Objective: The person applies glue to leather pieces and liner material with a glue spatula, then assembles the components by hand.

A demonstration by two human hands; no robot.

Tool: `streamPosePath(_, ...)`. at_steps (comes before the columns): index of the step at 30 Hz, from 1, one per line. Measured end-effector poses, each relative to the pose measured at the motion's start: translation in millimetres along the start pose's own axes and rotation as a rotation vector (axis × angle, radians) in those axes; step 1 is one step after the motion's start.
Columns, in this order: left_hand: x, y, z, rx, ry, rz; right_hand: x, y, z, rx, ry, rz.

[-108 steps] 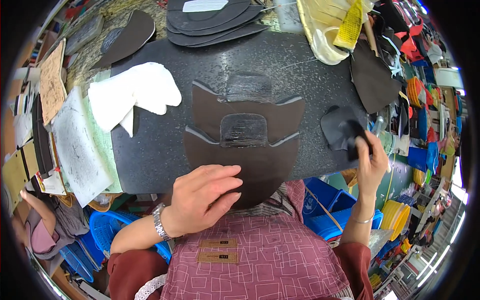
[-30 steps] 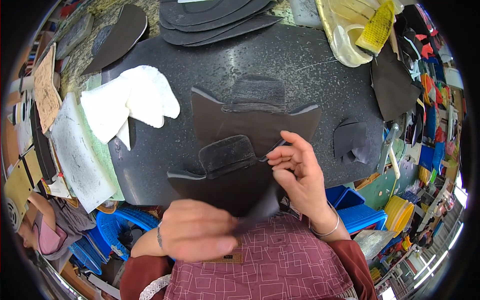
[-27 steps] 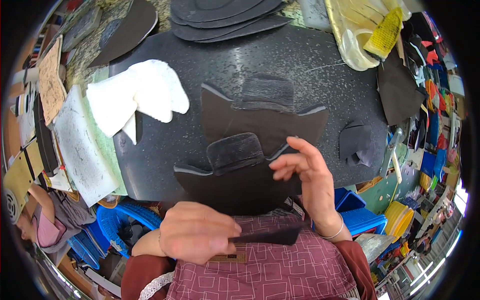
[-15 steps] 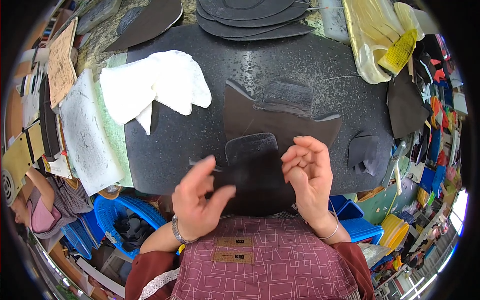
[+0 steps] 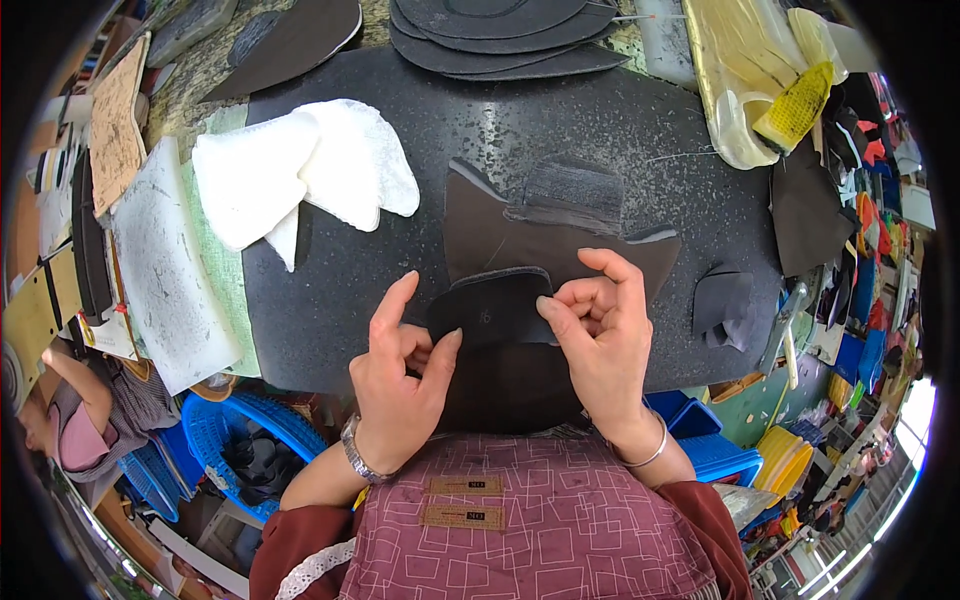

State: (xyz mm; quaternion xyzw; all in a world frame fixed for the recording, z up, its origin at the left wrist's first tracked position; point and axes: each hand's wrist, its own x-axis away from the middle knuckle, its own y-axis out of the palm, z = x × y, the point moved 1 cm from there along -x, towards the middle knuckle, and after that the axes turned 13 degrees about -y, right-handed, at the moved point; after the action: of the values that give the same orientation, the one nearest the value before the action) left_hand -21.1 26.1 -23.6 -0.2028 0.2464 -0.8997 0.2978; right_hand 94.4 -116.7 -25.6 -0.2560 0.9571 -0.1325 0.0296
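Low in front of me, a small black leather-like piece with a rounded top edge and a faint pale mark is held between both hands. At its left edge, my left hand has the thumb over the piece and the index finger raised. My right hand pinches its right edge between thumb and curled fingers. A larger dark brown cut piece with grey-edged corners lies flat just beyond. On its far edge rests a worn dark grey block.
White shaped sheets lie left on the black work surface. Dark cut pieces are stacked at the back. A plastic tray holds a yellow brush-like thing. A blue basket stands below left, near another person.
The small black piece has come up and tilted, its pale mark now showing. My right thumb and fingers have closed on its edge; my left hand's index finger has lifted.
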Motion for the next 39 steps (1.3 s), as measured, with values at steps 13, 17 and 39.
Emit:
streamPosePath(13, -8.3, 11.8, 8.1, -0.546, 0.397, 0.111, -7.1, 3.5, 2.2, 0.205, -0.028, 0.009)
streamPosePath(17, 6.9, 31.2, 16.6, -0.622, 0.542, -0.205, -6.9, 2.9, -1.5, 0.437, -0.256, -0.073)
streamPosePath(39, -55.5, 19.4, 77.1, 0.372, 0.242, -0.493, -4.8, -95.9, -7.2, -0.154, -0.225, 0.276)
